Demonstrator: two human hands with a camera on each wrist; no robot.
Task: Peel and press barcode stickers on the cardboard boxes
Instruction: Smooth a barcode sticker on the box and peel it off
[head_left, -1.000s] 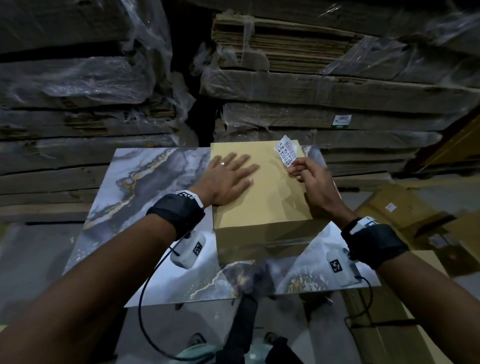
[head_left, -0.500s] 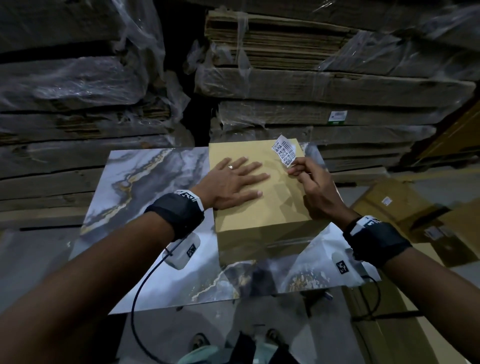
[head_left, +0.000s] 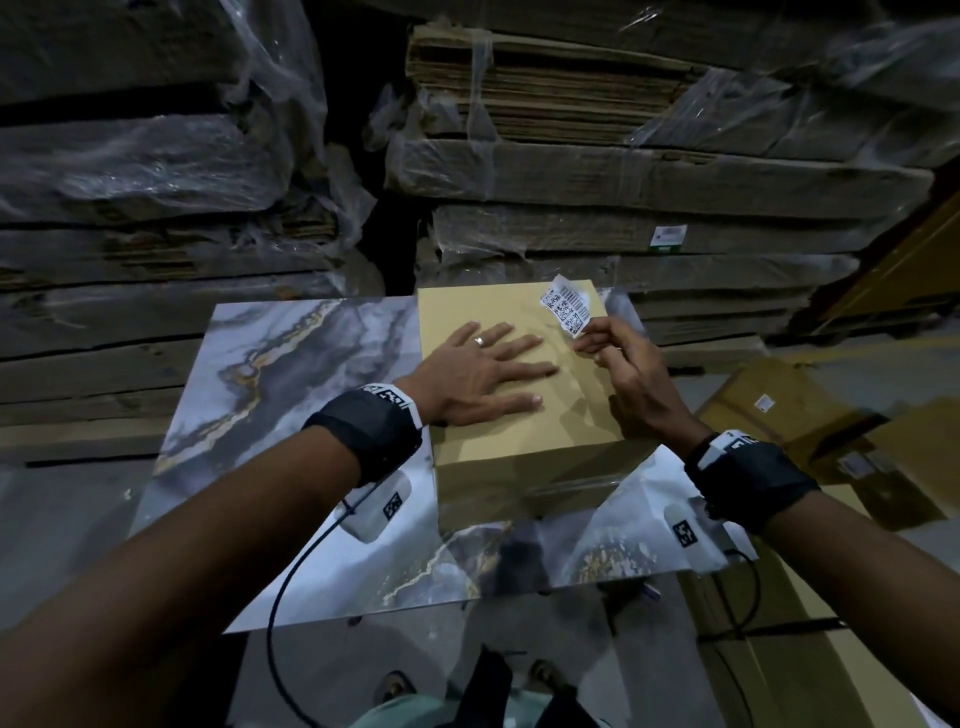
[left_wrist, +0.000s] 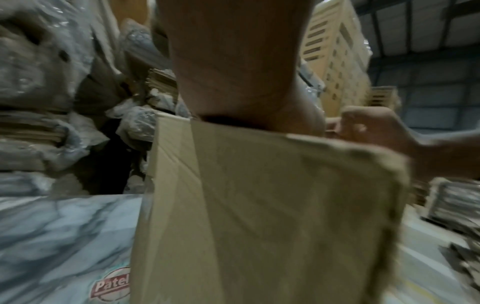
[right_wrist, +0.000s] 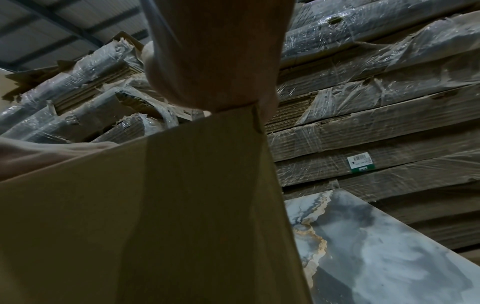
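Behind your hands stood wrapped stacks of flat cardboard (head_left: 649, 182), and beneath them lay the marble-patterned counter (head_left: 311, 364). On that counter sat the cardboard box (head_left: 519, 436), its top face directly under your left palm. Your left hand (head_left: 483, 371) lay flat with fingers spread, gripping nothing, only pressing down. The box looked stiff and light, the sort that slides on a glossy counter, so the flat palm probably steadied it well.

Your right hand (head_left: 631, 382) hovered over the box's far right corner, the grip a narrow pinch of thumb and fingertips on the lower end of the barcode sticker (head_left: 566, 306). The sticker rose from that pinch, curled and free of the box, just beyond your left fingertips. It was thin, floppy paper, likely tacky on one face and prone to folding onto itself or your skin. Holding it by one edge seemed right: you could lay the free end down first. Neither wrist view showed the pinch itself.
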